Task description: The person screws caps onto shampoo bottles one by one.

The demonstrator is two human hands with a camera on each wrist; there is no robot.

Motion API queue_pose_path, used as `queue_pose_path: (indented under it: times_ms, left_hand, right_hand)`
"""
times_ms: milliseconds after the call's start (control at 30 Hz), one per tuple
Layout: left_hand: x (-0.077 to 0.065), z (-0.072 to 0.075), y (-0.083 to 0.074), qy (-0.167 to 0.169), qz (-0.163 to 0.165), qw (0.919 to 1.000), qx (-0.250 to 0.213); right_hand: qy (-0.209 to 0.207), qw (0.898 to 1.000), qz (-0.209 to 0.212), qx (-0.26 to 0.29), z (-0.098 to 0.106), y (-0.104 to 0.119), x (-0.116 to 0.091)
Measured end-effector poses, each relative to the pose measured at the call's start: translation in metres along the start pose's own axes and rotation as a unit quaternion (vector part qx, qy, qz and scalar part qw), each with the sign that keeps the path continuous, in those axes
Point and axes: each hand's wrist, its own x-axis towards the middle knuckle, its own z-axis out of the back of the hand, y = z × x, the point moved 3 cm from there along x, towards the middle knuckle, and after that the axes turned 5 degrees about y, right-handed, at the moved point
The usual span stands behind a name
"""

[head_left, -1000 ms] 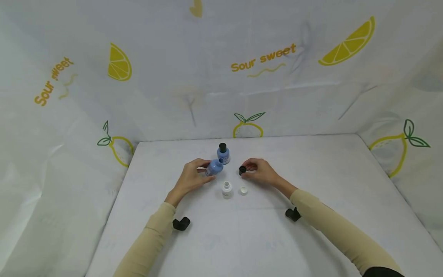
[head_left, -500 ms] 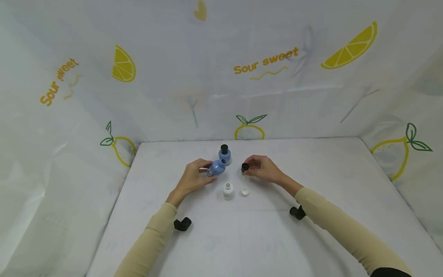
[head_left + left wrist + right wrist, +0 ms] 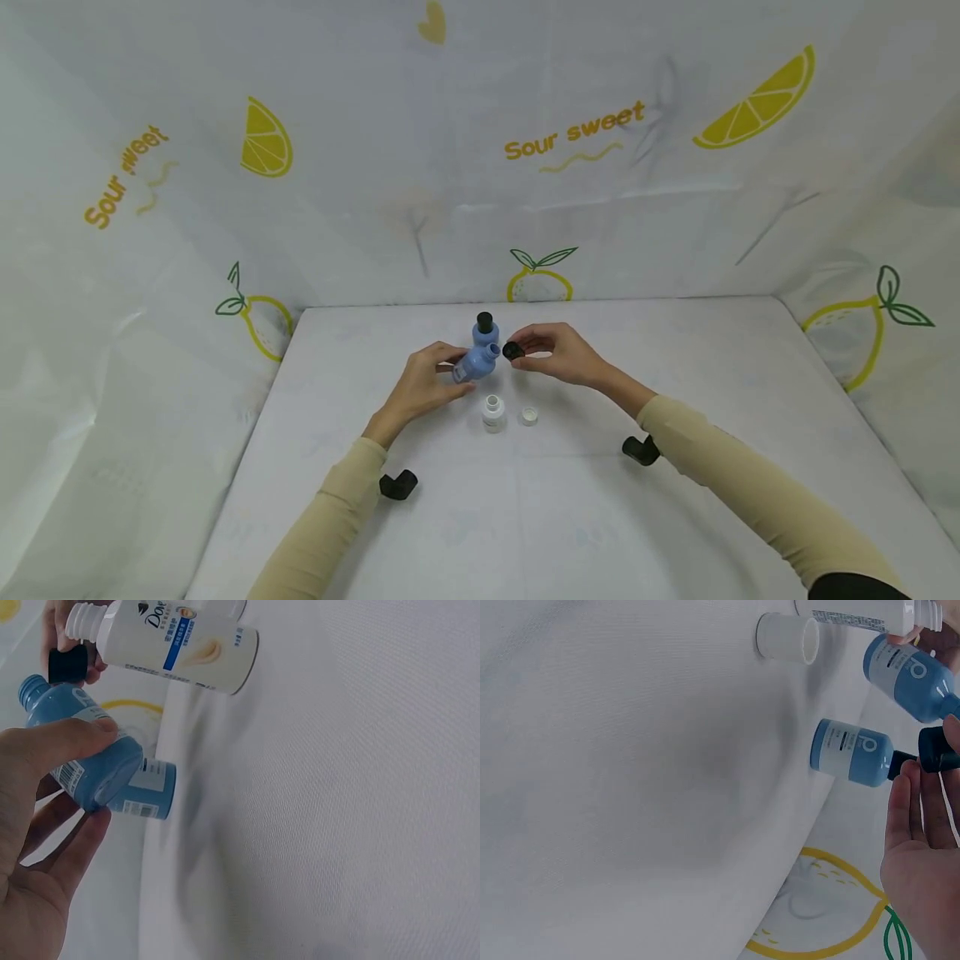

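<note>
My left hand (image 3: pixel 422 385) grips an uncapped blue bottle (image 3: pixel 476 365), tilted with its threaded neck toward the right; the left wrist view shows the thumb across its label. Between the fingertips of my right hand (image 3: pixel 562 357) is a black cap (image 3: pixel 513 350), close to that neck but apart from it. Behind the held bottle stands a second blue bottle (image 3: pixel 853 752) with a black cap on. Nearer the body stands an open white Dove bottle (image 3: pixel 180 643), upright on the table, and its white cap (image 3: pixel 529 416) lies to its right.
A white-covered table (image 3: pixel 675 375) spreads around the bottles. White curtains with lemon prints (image 3: pixel 540 283) hang at its back and sides. Black camera mounts (image 3: pixel 399 484) stick out near both wrists.
My right hand has moved left and slightly away from the body, bringing the black cap near the held bottle's neck. The left hand has shifted slightly right with the blue bottle.
</note>
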Motion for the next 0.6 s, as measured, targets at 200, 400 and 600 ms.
queue_pose_path:
  times_ms: [200,400,600]
  left_hand:
    - [0.0005,-0.0017,-0.0033,0.004,-0.007,1.0000,0.005]
    - [0.0002,-0.0027,-0.0031,0.007,-0.008,0.9999,0.006]
    - [-0.0003,-0.0029,-0.0037,0.013,-0.003,0.9999,0.007]
  right_hand:
    - [0.003,1.000,-0.001,-0.004,-0.0049,0.0006,0.0004]
    - [-0.002,1.000,0.001,-0.006,-0.0061,0.0010,-0.0012]
    - [-0.007,1.000,0.006,0.007,-0.0069,0.0034,-0.0013]
